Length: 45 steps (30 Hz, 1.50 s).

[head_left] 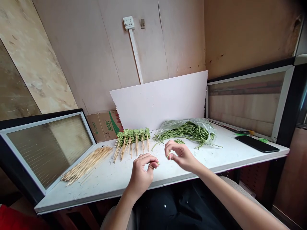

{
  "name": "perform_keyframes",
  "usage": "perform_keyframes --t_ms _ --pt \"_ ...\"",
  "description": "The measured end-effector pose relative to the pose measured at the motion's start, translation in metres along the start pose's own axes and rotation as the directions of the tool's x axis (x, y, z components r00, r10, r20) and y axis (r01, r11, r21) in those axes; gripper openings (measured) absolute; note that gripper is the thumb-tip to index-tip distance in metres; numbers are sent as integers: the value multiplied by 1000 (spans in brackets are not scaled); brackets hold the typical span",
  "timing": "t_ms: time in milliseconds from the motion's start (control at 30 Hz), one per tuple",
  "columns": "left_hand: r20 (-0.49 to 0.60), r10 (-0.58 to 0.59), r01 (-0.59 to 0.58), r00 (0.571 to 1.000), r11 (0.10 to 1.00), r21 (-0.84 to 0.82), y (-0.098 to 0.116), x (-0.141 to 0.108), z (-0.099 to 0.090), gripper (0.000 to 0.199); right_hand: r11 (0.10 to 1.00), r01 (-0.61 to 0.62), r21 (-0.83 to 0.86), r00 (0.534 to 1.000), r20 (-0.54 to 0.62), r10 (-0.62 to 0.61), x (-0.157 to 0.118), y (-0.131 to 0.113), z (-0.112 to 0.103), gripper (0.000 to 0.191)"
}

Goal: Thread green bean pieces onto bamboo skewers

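Above the front of the white table (168,172), my left hand (144,167) is closed, with a small green bit of bean showing at its fingertips. My right hand (178,155), a little farther right and higher, pinches a thin green bean piece (169,154). The two hands are apart. Behind them, long green beans (189,131) lie in a clear plastic bag (211,127), and a few cut pieces (178,141) sit in front of it. Skewered bean bundles (134,134) are stacked at the back, sticks pointing forward.
Bare wooden skewers (87,163) lie in a pile on the left. A cardboard box (103,126) and a white board (160,99) stand at the back. A black phone (257,144) rests at the right, near a framed glass panel (247,102). Another framed panel (51,150) stands left.
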<state>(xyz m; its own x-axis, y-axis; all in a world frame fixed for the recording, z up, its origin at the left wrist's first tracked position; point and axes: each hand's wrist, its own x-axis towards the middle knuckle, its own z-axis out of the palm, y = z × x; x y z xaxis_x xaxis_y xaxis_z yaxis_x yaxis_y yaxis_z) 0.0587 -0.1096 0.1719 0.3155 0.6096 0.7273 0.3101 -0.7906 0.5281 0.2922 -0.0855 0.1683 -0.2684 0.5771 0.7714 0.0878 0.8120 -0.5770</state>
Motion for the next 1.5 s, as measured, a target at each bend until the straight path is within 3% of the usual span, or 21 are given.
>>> perform_keyframes --t_ms 100,200,367,533,667,767,867,967,1033,1100,1233,1367,1500 --pt "-24 -133 132 991 989 -65 -13 4 -10 19 988 -59 -143 993 -106 44 3 23 -33 43" --pt "-26 -332 314 943 911 -266 -28 9 -16 29 890 -178 -420 984 -91 154 -2 52 -54 38" --pt "36 -469 432 882 777 -458 -43 12 -11 47 715 -198 -671 954 36 298 -29 110 -41 26" --pt "44 -469 433 882 770 -469 -43 10 -8 45 684 -242 -688 879 143 455 -46 132 -32 15" --pt "37 -421 394 907 811 -434 -42 10 -8 41 765 -240 -598 911 134 391 -34 111 -32 31" --pt "79 -415 405 907 800 -443 -42 9 -5 43 882 -246 -401 940 123 318 -20 77 -20 47" --pt "179 -415 448 892 764 -465 -38 7 0 57 958 -166 -233 972 127 199 -11 37 0 59" --pt "260 -389 467 884 764 -445 -34 3 4 67 980 -45 -191 985 156 76 -8 5 18 56" --pt "290 -380 474 878 773 -421 -32 2 6 65 973 35 -227 981 192 10 -8 -8 24 37" --pt "313 -375 479 873 782 -399 -31 1 7 62 956 100 -275 973 228 -36 -7 -13 25 18" --pt "327 -371 472 869 818 -329 -29 2 4 58 924 170 -343 978 172 -116 -4 -10 17 14" --pt "200 -372 412 907 883 -226 -27 5 -3 39 900 186 -395 983 70 -172 0 -7 6 11" --pt "81 -302 310 950 945 -108 -22 4 -6 22 887 197 -417 980 94 -173 -1 -10 3 9"
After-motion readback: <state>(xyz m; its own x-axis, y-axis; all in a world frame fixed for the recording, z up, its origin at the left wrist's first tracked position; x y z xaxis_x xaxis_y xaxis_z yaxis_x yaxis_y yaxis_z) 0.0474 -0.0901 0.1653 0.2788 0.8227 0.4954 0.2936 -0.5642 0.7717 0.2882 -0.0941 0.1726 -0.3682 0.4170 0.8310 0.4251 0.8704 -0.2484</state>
